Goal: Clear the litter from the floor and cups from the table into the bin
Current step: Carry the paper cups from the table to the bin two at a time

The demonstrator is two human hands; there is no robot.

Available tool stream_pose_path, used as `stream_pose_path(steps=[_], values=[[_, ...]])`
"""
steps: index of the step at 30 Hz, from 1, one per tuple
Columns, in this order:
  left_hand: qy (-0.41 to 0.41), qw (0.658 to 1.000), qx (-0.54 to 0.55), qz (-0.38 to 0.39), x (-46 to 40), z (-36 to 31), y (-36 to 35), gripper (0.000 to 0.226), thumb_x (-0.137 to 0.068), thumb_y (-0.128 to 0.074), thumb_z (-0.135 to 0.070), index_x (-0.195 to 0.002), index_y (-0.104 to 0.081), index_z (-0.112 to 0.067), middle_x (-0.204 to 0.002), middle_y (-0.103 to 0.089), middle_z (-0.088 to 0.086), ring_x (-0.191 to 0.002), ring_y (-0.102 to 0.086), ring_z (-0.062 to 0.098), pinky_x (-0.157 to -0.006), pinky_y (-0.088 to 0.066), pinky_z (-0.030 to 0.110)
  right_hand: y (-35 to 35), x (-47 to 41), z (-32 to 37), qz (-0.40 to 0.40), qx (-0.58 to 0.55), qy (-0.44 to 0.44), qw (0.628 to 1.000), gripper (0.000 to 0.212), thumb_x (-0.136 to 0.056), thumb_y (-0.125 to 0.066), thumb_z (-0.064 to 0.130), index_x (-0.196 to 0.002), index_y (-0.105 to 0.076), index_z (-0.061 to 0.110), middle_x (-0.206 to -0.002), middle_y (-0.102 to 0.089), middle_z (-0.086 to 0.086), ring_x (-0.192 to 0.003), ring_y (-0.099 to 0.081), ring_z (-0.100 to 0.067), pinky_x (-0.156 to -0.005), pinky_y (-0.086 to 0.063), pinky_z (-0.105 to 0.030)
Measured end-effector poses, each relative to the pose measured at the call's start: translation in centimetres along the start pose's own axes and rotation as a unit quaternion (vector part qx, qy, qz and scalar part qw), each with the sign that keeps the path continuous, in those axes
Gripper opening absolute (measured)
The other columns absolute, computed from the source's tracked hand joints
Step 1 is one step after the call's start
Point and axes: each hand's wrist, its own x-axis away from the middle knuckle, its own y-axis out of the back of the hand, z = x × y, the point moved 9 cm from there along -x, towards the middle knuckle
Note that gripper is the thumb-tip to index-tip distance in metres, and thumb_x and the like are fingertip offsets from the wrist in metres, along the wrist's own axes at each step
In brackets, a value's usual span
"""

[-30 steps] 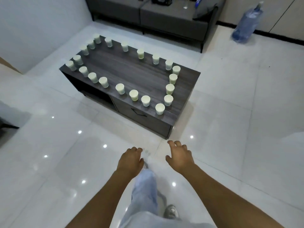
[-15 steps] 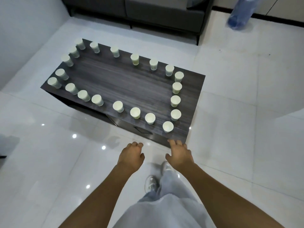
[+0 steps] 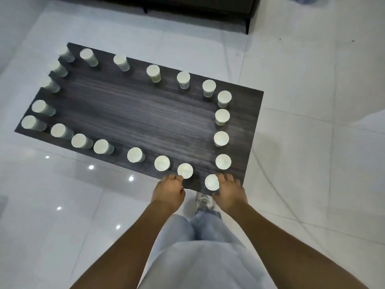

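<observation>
Cups ring the dark wood-grain table [image 3: 133, 113], which sits on pale glossy floor tiles [image 3: 302, 113] with a dark sofa base [image 3: 187, 5] beyond it. I count about twenty cups, all upright and pale; I can read no print or label on any. My left hand [image 3: 168, 190] reaches the near edge, fingers curled by one near cup [image 3: 185, 171]. My right hand [image 3: 229, 189] curls beside the corner cup [image 3: 211, 182]; whether either hand actually grips, I cannot tell.
</observation>
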Motion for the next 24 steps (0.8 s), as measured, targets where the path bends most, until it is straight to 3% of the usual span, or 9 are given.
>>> stream_pose_path(steps=[7, 11, 16, 20, 24], values=[[-0.038, 0.998, -0.042, 0.04, -7.8, 0.2, -3.8, 0.044, -0.094, -0.046, -0.026, -0.136, -0.041, -0.018, -0.139, -0.043, 0.003, -0.127, -0.039, 0.023, -0.103, -0.036, 0.033, -4.5, -6.9, -1.1, 0.051, 0.008, -0.02, 0.998, 0.063, -0.086, -0.059, 0.024, -0.142, -0.031, 0.024, -0.146, -0.031, -0.004, -0.127, -0.035, -0.032, -0.099, -0.041, -0.044], [-0.071, 0.992, -0.09, 0.046, -12.0, 0.6, -7.1, 0.058, -0.092, -0.054, -0.032, -0.144, -0.03, -0.023, -0.152, -0.025, 0.005, -0.14, -0.022, 0.027, -0.113, -0.027, 0.037, -8.3, -10.3, -1.4, 0.064, -0.005, -0.031, 0.997, 0.075, -0.088, -0.064, 0.032, -0.149, -0.021, 0.026, -0.157, -0.015, -0.007, -0.14, -0.02, -0.036, -0.108, -0.034, -0.049], [-0.092, 0.983, -0.137, 0.077, -15.8, 1.2, -11.1, 0.074, -0.089, -0.06, -0.035, -0.149, -0.018, -0.027, -0.159, -0.006, 0.01, -0.146, -0.006, 0.036, -0.117, -0.016, 0.047, -11.6, -13.2, -1.8, 0.036, 0.023, -0.046, 0.998, 0.078, -0.088, -0.065, 0.024, -0.15, -0.018, 0.026, -0.159, -0.007, -0.013, -0.143, -0.012, -0.04, -0.111, -0.028, -0.052], [-0.107, 0.976, -0.16, 0.098, -17.2, 1.6, -13.9, 0.072, -0.089, -0.064, -0.03, -0.147, -0.022, -0.027, -0.158, -0.01, 0.01, -0.145, -0.008, 0.035, -0.116, -0.018, 0.048, -13.8, -14.1, -2.3, 0.041, 0.013, -0.068, 0.997, 0.081, -0.086, -0.068, 0.02, -0.15, -0.017, 0.025, -0.158, -0.011, -0.014, -0.142, -0.016, -0.041, -0.111, -0.03, -0.052], [-0.138, 0.976, -0.148, 0.081, -17.5, 1.9, -14.6, 0.063, -0.087, -0.063, -0.016, -0.142, -0.032, -0.023, -0.15, -0.028, 0.006, -0.139, -0.025, 0.028, -0.113, -0.03, 0.04, -14.1, -14.1, -2.2, 0.017, -0.025, -0.067, 0.997, 0.073, -0.085, -0.069, 0.017, -0.144, -0.027, 0.02, -0.151, -0.027, -0.013, -0.135, -0.029, -0.036, -0.105, -0.04, -0.046]])
